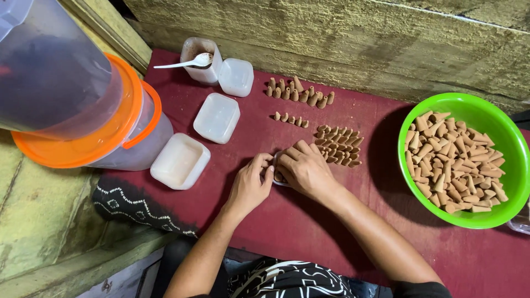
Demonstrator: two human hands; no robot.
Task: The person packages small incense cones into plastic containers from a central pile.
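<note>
A: Head view, hands?
B: Left hand [251,185] and right hand [301,165] pinched closed on small mould [279,177], mid red desk [309,226]
A: Nearby?
B: Brown cones [338,145] just beyond; green bowl [516,149] rightward

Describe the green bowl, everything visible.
The green bowl is round, bright lime and looks like glossy plastic. It sits upright on the dark red table cover at the right, its far edge cut off by the frame. It is filled with a loose heap of tan cone-shaped pieces lying at all angles. Neither hand touches it; a clear object pokes out beneath its lower right rim.
</note>
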